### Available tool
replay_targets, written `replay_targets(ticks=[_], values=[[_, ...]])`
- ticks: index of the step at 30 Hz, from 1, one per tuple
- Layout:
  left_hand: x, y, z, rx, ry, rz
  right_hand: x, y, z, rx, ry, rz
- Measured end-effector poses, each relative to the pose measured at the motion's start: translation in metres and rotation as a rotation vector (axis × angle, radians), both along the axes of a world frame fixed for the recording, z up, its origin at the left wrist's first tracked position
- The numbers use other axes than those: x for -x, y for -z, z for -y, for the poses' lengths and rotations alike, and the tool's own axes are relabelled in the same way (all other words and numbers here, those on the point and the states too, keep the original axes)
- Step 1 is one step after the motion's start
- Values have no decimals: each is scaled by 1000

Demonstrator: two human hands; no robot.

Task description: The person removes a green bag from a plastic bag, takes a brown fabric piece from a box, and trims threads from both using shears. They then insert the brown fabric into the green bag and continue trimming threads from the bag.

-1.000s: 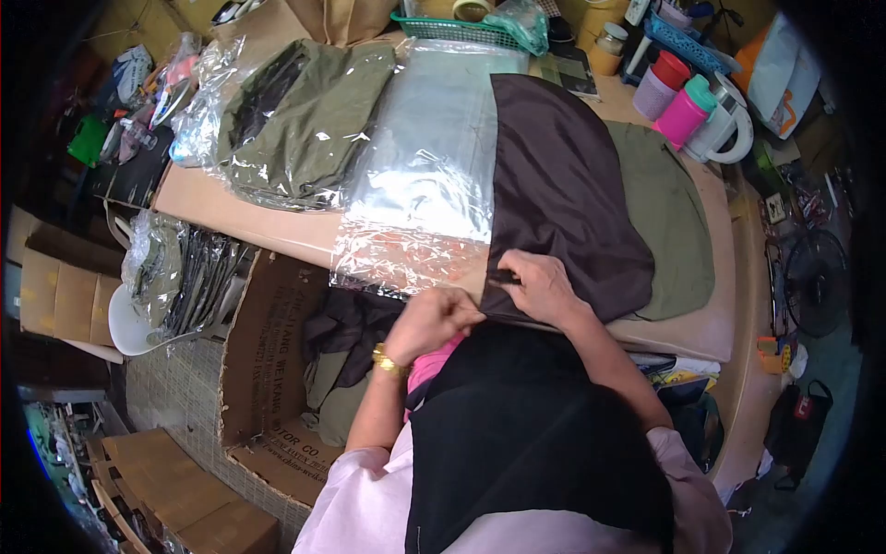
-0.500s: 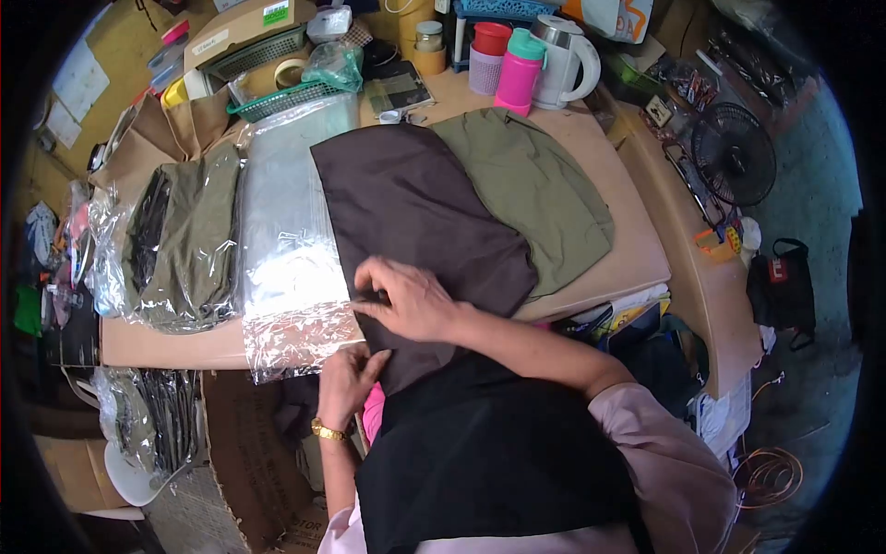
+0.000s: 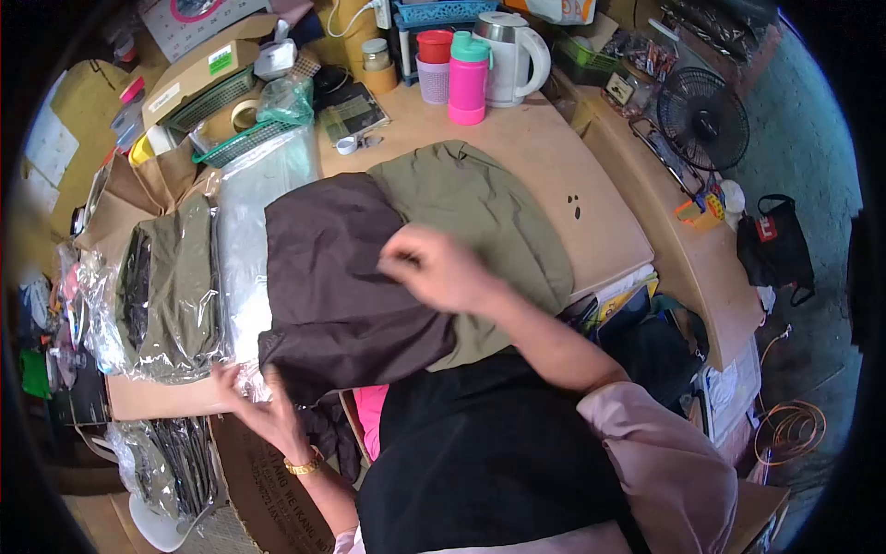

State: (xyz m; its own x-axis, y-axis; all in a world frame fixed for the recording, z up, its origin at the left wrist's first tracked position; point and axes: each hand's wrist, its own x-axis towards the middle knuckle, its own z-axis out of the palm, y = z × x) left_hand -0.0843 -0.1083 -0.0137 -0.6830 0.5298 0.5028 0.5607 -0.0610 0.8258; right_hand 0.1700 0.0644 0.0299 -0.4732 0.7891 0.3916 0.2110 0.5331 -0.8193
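A dark brown cloth (image 3: 332,249) lies over an olive green cloth (image 3: 489,203) on the table, its lower part creased in a fold near the front edge. Above the brown cloth is my right hand (image 3: 438,268), slightly blurred, its fingers curled together; whether something is between them is hidden. My left hand (image 3: 263,406), with a gold bracelet at the wrist, is at the cloth's lower left corner, fingers and thumb spread. Clear plastic bags (image 3: 245,249) lie left of the brown cloth, and a wrapped olive item (image 3: 175,286) sits beyond them.
At the back stand a pink bottle (image 3: 468,83), a kettle (image 3: 503,55), a red cup (image 3: 435,46) and a green basket (image 3: 245,143). A black fan (image 3: 703,118) is at the right. An open cardboard box (image 3: 263,489) is below the front edge.
My left hand has moved left and opened away from the cloth. My right hand has risen over it. The brown cloth now has a fold across its lower part, and the view has shifted.
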Motion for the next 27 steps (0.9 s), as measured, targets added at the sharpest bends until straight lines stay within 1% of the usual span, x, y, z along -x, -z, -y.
replay_targets(ticks=[1,3,5,6,7,8,9,11,12,13,14,15,17,18,19,21,22,23,25,26,27], values=[[-12,-26,-9,-13,-233,-481,-27,-14,-3,161,105,0],[-55,-49,-13,29,266,59,-86,5,-25,42,356,148],[-96,-62,-35,152,806,-35,-139,13,-30,180,502,466],[-119,-56,-51,206,1015,-59,-156,17,-26,179,516,468],[-143,-54,-63,334,1170,23,-171,22,-16,273,492,436],[-164,-44,-76,357,1257,-6,-179,27,-4,368,468,399],[-188,-26,-87,331,1293,108,-182,24,9,371,482,394],[-225,-12,-101,316,1299,118,-186,16,38,376,407,399],[-239,-9,-108,308,1237,3,-192,27,43,378,415,395],[-249,-3,-112,300,1172,-111,-197,46,45,293,366,449],[-257,12,-117,187,1097,-253,-203,56,46,208,316,503],[-258,24,-119,187,1104,-258,-207,57,46,210,323,499],[-253,37,-119,304,1158,-209,-214,55,45,291,530,290],[-251,33,-118,318,1119,-188,-220,44,43,289,628,244],[-244,37,-119,322,1124,-182,-229,41,37,294,629,239],[-235,47,-121,303,1178,44,-247,37,26,252,718,-25],[-230,52,-124,280,1207,149,-247,32,25,255,720,-30],[-224,49,-123,367,1208,314,-246,27,25,237,707,-64],[-213,45,-121,447,1198,705,-239,27,23,218,689,-100],[-201,47,-120,368,1219,872,-234,34,24,231,658,-116],[-191,36,-118,180,1280,1081,-230,41,26,244,627,-130]])
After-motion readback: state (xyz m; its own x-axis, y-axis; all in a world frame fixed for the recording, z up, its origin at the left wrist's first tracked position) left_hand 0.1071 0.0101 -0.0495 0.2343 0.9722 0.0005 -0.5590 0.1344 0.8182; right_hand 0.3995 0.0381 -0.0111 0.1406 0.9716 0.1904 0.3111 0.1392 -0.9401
